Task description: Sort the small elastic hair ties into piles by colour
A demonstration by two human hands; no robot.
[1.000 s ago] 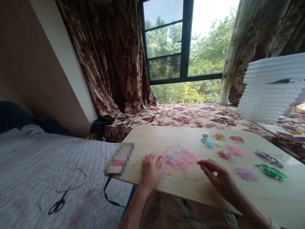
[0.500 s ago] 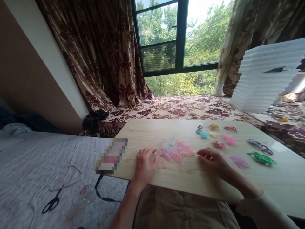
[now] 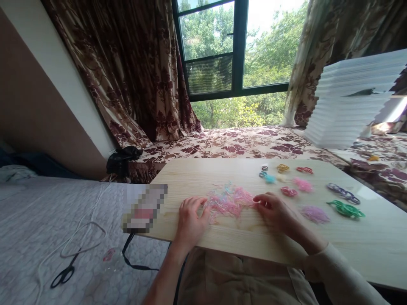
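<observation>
A loose mixed pile of small, thin bands [image 3: 230,201], mostly pink with some pale blue, lies on the light wooden table [image 3: 190,173]. My left hand [image 3: 192,216] rests at the pile's left edge, fingers curved and thumb apart, with nothing visible in it. At the right edge, my right hand [image 3: 275,212] has thumb and forefinger close together on the pink strands. What lies between those fingertips is too small to make out.
Sorted heaps lie to the right: purple bands [image 3: 314,214], pink bands [image 3: 302,184], blue bands [image 3: 270,178], green ties [image 3: 346,209], dark purple ties [image 3: 343,193], red ties [image 3: 288,191] and yellow ties [image 3: 282,168]. A blurred-out flat object [image 3: 146,209] sits at the table's left edge. Scissors [image 3: 63,275] lie on the bed.
My right hand has moved left, from beside the pile to its right edge, and its fingertips have come together. My left hand stays nearly in place. The view has shifted slightly.
</observation>
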